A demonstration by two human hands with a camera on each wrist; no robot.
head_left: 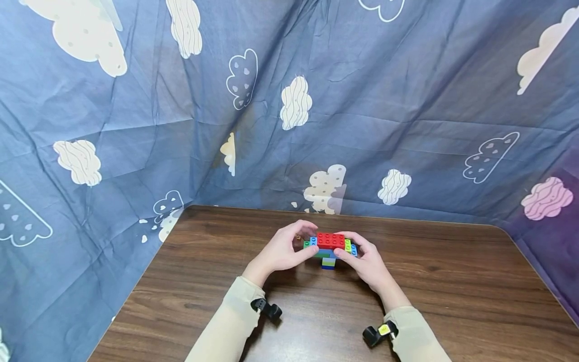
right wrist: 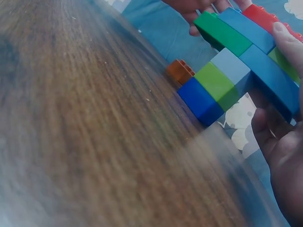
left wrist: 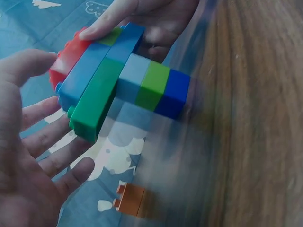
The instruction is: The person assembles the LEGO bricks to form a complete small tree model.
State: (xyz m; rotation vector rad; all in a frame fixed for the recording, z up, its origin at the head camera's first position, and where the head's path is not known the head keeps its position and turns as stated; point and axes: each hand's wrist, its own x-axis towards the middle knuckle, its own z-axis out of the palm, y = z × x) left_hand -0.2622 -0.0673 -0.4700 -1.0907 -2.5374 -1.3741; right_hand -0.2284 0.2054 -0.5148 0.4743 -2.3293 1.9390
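Observation:
A stack of toy building bricks stands near the back of the table, with a red brick [head_left: 330, 240] on top. Below it come blue and lime bricks, then a green brick [left wrist: 96, 101] beside another blue one [right wrist: 272, 85]. A narrow column of grey-blue, lime [right wrist: 217, 85] and dark blue bricks forms the base. My right hand [head_left: 368, 261] grips the stack's right side, thumb in front and fingers behind. At the left end, my left hand [head_left: 285, 250] has its thumb at the red brick and its other fingers loosely spread behind.
An orange-brown brick [left wrist: 130, 199] lies on the wooden table [head_left: 208, 281] behind the stack, on the left-hand side. Patterned blue cloth [head_left: 353, 125] hangs along the table's back and sides.

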